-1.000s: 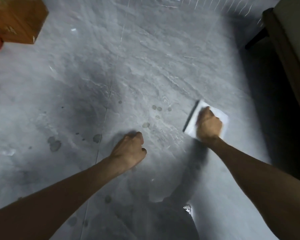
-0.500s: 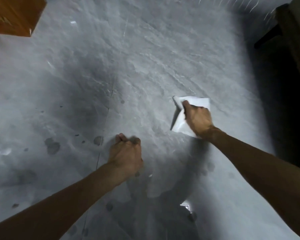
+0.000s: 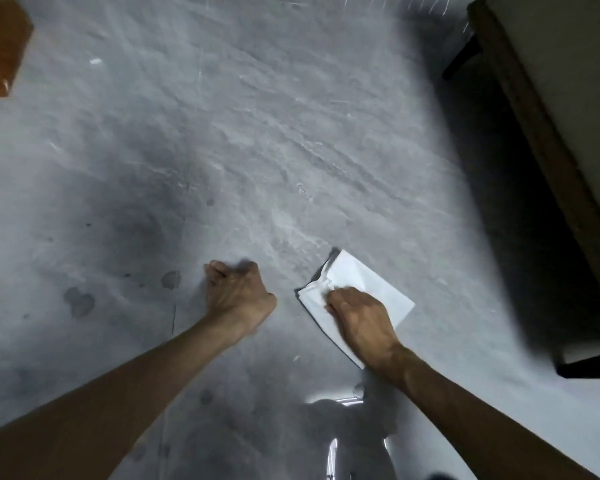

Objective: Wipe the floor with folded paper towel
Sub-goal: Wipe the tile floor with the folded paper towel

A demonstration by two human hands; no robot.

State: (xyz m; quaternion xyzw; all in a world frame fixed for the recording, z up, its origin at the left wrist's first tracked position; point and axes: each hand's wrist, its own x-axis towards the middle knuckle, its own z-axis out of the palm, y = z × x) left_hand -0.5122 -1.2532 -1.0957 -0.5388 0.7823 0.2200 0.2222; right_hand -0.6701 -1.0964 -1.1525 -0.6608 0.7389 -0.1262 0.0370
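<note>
An orange-brown box (image 3: 0, 46) shows at ten o'clock, cut off by the frame edge. Near it, at eleven o'clock, lies a small white scrap (image 3: 95, 61). From one to four o'clock runs dark-framed furniture (image 3: 575, 98) with a pale top; one dark leg (image 3: 459, 60) slants beneath it.

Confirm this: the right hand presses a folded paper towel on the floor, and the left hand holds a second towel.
Wrong on the left hand: the head view shows it holding nothing, a bare fist on the floor. The right hand does press the folded paper towel on the floor.
</note>
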